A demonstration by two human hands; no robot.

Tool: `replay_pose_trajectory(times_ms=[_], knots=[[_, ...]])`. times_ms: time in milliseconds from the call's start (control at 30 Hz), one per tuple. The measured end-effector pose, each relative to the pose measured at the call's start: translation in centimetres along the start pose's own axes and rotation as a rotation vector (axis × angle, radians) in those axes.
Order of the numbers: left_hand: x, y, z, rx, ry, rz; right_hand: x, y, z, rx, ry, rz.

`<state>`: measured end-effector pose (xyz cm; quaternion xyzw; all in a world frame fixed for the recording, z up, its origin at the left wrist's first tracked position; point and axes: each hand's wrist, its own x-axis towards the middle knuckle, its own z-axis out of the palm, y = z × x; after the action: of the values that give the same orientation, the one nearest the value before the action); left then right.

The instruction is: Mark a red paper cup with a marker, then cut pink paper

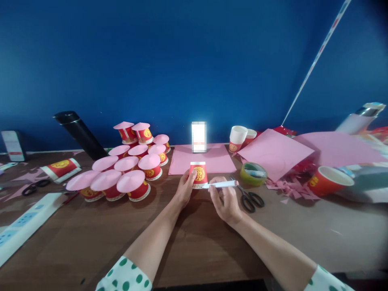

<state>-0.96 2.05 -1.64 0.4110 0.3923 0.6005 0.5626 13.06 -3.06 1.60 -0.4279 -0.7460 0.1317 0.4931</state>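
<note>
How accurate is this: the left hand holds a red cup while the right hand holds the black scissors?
Wrong tool: in the head view, the right hand holds a white pen; the black scissors lie on the table. The left hand does hold the red cup.

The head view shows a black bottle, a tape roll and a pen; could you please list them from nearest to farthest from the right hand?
1. Pen: held in the right hand.
2. Tape roll: just beyond that hand, to its right.
3. Black bottle: far off to the left.
</note>
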Motion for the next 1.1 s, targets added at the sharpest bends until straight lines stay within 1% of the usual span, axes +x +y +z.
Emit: replay_pose_trajectory(times_ms=[167,333,733,1100], knots=[[-0.03,0.06,-0.09,0.012,-0.020,0.009,0.00,0.06,0.07,-0.004,-0.005,-0.012],[-0.07,0.15,0.00,-0.003,-0.006,0.001,0.00,0.15,0.13,-0.018,0.006,-0.030],[-0.07,0.24,-0.02,0.012,-0.036,0.017,-0.08,0.30,0.34,-0.020,0.001,-0.035],[-0.09,0.22,-0.04,0.025,-0.035,0.028,0.01,0.35,0.37,-0.024,-0.013,-0.059]])
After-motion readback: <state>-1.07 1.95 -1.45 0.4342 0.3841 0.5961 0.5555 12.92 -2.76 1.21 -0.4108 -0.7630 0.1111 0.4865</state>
